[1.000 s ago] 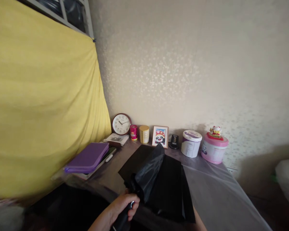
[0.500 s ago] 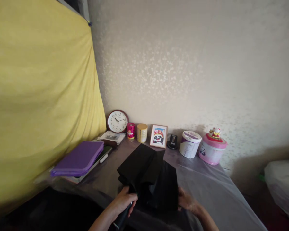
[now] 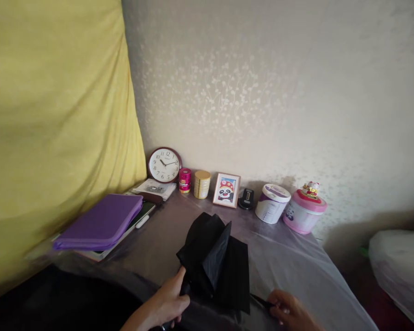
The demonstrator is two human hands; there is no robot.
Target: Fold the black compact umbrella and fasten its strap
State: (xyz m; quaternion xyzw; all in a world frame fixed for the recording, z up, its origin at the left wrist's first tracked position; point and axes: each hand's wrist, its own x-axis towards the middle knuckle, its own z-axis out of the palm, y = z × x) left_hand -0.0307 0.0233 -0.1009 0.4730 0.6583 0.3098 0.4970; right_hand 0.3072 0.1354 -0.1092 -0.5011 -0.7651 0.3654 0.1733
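A black folding umbrella (image 3: 214, 259) with loose, partly gathered canopy rests over the near part of the purple-grey table (image 3: 296, 271). My left hand (image 3: 169, 299) is closed round the umbrella's handle at the bottom of the view. My right hand (image 3: 288, 310) is at the lower right of the canopy, fingers curled on a thin black piece of the umbrella, perhaps its strap or a rib tip.
Along the wall stand a round clock (image 3: 164, 164), a red tin (image 3: 184, 179), a gold tin (image 3: 202, 184), a framed panda picture (image 3: 226, 190), a white tub (image 3: 272, 202) and a pink tub (image 3: 303, 211). A purple zip case (image 3: 101, 222) lies left, under yellow cloth (image 3: 51, 124).
The umbrella canopy has been drawn in and now looks smaller and more gathered. My right hand came into view and moved to the canopy's lower right edge. The view tilted slightly.
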